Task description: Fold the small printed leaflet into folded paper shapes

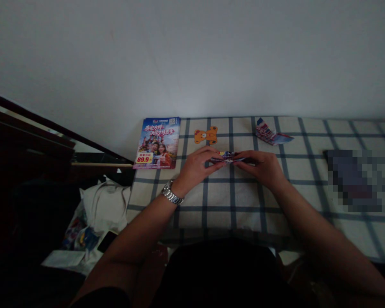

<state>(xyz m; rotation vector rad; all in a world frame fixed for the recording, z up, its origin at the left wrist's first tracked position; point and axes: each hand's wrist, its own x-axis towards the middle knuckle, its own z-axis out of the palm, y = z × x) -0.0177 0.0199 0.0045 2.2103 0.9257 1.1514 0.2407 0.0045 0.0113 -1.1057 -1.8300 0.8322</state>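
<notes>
Between my hands, a little above the checked tablecloth, is a small folded flyer with colourful print. My left hand, with a metal watch at the wrist, pinches its left end between thumb and fingers. At the other end, my right hand pinches it the same way. The fingers hide part of the folds. A stack of printed flyers lies flat to the left, showing a price of 89.9. Behind my right hand rests another folded flyer, partly raised off the cloth.
A teddy bear picture shows on the cloth behind my left hand. To the right lies a dark, blurred-out object. A pale wall borders the table's back edge. Below left are a white bag and a phone.
</notes>
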